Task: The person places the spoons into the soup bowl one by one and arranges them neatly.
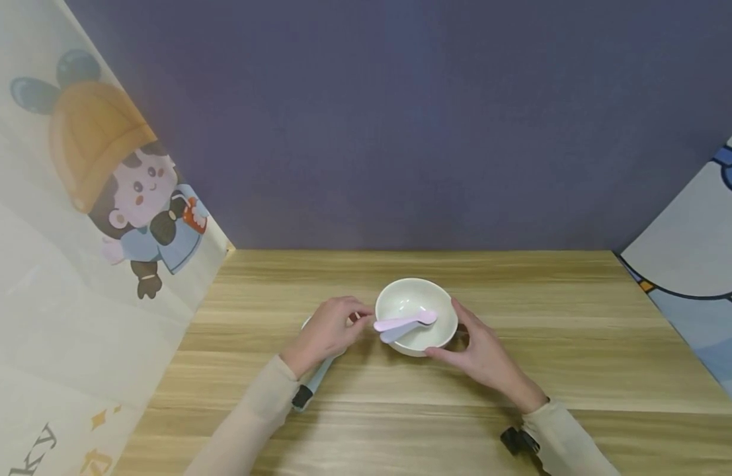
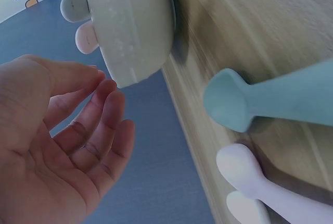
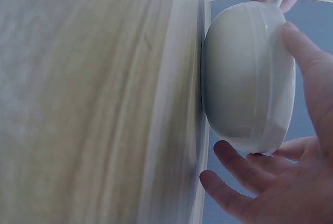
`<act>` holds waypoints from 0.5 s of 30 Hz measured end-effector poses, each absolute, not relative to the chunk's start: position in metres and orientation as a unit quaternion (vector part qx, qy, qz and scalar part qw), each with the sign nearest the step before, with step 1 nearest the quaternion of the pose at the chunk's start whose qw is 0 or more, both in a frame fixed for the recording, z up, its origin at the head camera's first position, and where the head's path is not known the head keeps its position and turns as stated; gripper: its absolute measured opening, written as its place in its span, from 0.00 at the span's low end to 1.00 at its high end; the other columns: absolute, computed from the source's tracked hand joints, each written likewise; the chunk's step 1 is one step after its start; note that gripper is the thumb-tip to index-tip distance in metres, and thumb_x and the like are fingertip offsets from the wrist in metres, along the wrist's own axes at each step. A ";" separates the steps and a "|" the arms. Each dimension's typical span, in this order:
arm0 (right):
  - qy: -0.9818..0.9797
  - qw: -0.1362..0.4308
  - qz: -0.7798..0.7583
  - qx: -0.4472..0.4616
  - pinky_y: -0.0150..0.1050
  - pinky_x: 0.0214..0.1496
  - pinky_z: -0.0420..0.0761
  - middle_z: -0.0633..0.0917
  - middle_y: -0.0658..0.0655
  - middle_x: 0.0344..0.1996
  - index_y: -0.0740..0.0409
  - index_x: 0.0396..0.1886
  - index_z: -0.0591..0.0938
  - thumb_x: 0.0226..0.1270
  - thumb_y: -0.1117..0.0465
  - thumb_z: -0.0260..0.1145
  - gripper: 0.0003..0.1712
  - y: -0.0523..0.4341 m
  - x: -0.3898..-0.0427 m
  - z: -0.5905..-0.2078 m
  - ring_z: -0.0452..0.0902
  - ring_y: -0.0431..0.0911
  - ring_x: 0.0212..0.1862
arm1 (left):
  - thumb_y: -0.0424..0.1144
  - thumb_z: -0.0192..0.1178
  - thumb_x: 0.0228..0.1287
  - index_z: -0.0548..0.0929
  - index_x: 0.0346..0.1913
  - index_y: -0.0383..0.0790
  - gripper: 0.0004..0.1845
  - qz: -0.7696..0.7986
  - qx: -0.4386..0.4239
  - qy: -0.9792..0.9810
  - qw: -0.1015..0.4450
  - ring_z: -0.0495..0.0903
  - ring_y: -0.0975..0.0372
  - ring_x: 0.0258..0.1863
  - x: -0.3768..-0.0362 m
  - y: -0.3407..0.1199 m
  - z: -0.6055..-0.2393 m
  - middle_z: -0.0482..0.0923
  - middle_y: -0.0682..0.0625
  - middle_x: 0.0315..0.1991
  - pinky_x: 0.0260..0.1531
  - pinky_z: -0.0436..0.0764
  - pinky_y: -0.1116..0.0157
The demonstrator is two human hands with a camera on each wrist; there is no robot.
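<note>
A white bowl (image 1: pixel 410 291) stands on the wooden table. Two small spoons lie in it, a pink spoon (image 1: pixel 395 324) and a lavender spoon (image 1: pixel 395 333), their handle ends jutting over the left rim. My right hand (image 1: pixel 485 354) holds the bowl from the right, thumb at the near rim and fingers around the far right side. Beside the left rim, my left hand (image 1: pixel 330 330) has loosely bent fingers with nothing between them; its fingertips (image 2: pixel 106 83) are close to the bowl, and I cannot tell whether they touch.
Below my left hand lie a pale blue-green spoon (image 2: pixel 226 101), a pale pinkish spoon (image 2: pixel 242 169) and another whitish piece (image 2: pixel 244 206), partly cut off. A dark blue panel (image 1: pixel 413 132) rises behind the table (image 1: pixel 401 430); printed sheets (image 1: pixel 38 264) hang at both sides.
</note>
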State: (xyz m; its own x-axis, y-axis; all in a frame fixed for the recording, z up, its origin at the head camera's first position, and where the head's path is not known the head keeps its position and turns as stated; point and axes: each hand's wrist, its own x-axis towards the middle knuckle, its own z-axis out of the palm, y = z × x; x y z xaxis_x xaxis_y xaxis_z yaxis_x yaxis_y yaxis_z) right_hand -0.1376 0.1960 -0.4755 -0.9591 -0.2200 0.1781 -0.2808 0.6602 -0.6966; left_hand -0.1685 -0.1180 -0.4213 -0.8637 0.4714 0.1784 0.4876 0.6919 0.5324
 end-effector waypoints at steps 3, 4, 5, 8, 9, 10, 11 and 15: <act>-0.910 0.040 0.390 0.138 0.63 0.69 0.79 0.71 0.69 0.77 0.62 0.85 0.59 0.54 0.35 0.83 0.69 0.196 -0.138 -0.475 0.84 0.58 0.62 | 0.36 0.65 0.74 0.92 0.54 0.41 0.12 -0.298 -0.251 -0.921 0.008 0.88 0.61 0.41 -0.168 -0.121 -0.422 0.91 0.48 0.49 0.46 0.87 0.60; -0.910 0.040 0.389 0.138 0.63 0.69 0.79 0.71 0.69 0.77 0.63 0.85 0.59 0.54 0.35 0.83 0.69 0.196 -0.138 -0.475 0.84 0.58 0.62 | 0.36 0.65 0.74 0.92 0.54 0.40 0.12 -0.299 -0.248 -0.921 0.007 0.87 0.61 0.41 -0.168 -0.122 -0.423 0.91 0.48 0.49 0.46 0.87 0.60; -0.910 0.040 0.389 0.138 0.63 0.69 0.79 0.71 0.69 0.77 0.63 0.85 0.59 0.54 0.35 0.83 0.70 0.196 -0.138 -0.475 0.84 0.58 0.62 | 0.35 0.65 0.74 0.91 0.54 0.39 0.12 -0.299 -0.246 -0.922 0.008 0.87 0.61 0.41 -0.168 -0.123 -0.424 0.91 0.48 0.49 0.46 0.87 0.60; -0.910 0.040 0.389 0.137 0.62 0.69 0.79 0.72 0.69 0.77 0.63 0.85 0.59 0.54 0.35 0.83 0.70 0.197 -0.138 -0.476 0.84 0.57 0.62 | 0.36 0.66 0.74 0.91 0.54 0.39 0.12 -0.292 -0.241 -0.925 0.010 0.87 0.61 0.41 -0.167 -0.126 -0.425 0.91 0.48 0.49 0.45 0.87 0.61; -0.910 0.041 0.389 0.137 0.62 0.68 0.79 0.72 0.69 0.77 0.63 0.85 0.59 0.54 0.35 0.83 0.70 0.197 -0.138 -0.476 0.84 0.57 0.62 | 0.36 0.66 0.74 0.91 0.54 0.38 0.12 -0.291 -0.241 -0.926 0.011 0.87 0.61 0.41 -0.167 -0.127 -0.426 0.91 0.48 0.49 0.45 0.87 0.62; -0.910 0.041 0.389 0.137 0.62 0.68 0.79 0.72 0.69 0.77 0.63 0.85 0.59 0.54 0.35 0.83 0.69 0.197 -0.138 -0.476 0.84 0.57 0.62 | 0.36 0.65 0.74 0.91 0.54 0.38 0.12 -0.291 -0.242 -0.926 0.012 0.87 0.61 0.41 -0.167 -0.127 -0.427 0.91 0.48 0.49 0.44 0.87 0.62; -0.910 0.042 0.389 0.138 0.62 0.68 0.79 0.72 0.69 0.77 0.62 0.85 0.59 0.54 0.35 0.83 0.69 0.197 -0.138 -0.476 0.84 0.57 0.62 | 0.36 0.65 0.74 0.91 0.54 0.38 0.12 -0.291 -0.242 -0.925 0.011 0.87 0.61 0.41 -0.167 -0.128 -0.428 0.91 0.48 0.49 0.44 0.87 0.62; -0.910 0.042 0.387 0.139 0.62 0.68 0.79 0.73 0.68 0.76 0.61 0.86 0.58 0.54 0.34 0.83 0.69 0.197 -0.138 -0.477 0.84 0.56 0.61 | 0.35 0.65 0.73 0.91 0.53 0.37 0.11 -0.303 -0.236 -0.923 0.009 0.88 0.61 0.41 -0.164 -0.131 -0.431 0.91 0.48 0.48 0.43 0.88 0.63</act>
